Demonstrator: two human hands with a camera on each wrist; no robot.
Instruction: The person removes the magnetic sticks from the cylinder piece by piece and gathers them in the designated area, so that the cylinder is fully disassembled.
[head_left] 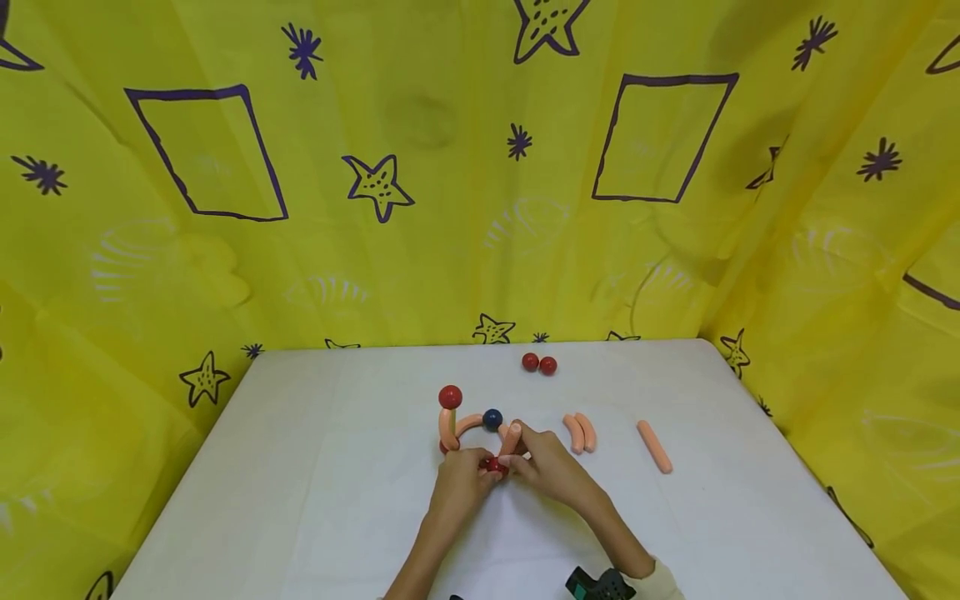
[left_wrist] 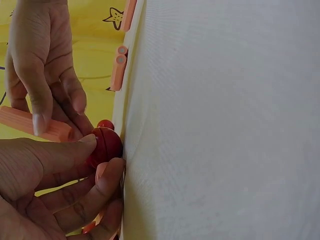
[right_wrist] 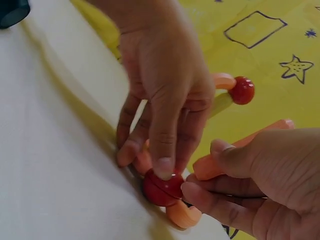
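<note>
On the white table stands a ring-like build of orange curved rods and balls. My left hand [head_left: 459,483] pinches a red ball [left_wrist: 107,147] at its near side, thumb on top. With thumb and fingers my right hand [head_left: 551,462] holds a straight orange rod [right_wrist: 240,150], its lower end close to that ball. A blue ball [head_left: 492,419] forms the far side of the ring. At the left, a curved orange rod [head_left: 447,429] rises upright with another red ball [head_left: 450,397] on top. Part of the ring is hidden behind my hands.
Two loose red balls [head_left: 548,366] lie near the back edge of the table [head_left: 360,417]. To the right are two curved orange rods [head_left: 580,433] side by side, and farther right a straight orange rod [head_left: 655,447]. A yellow patterned curtain [head_left: 450,275] surrounds the table.
</note>
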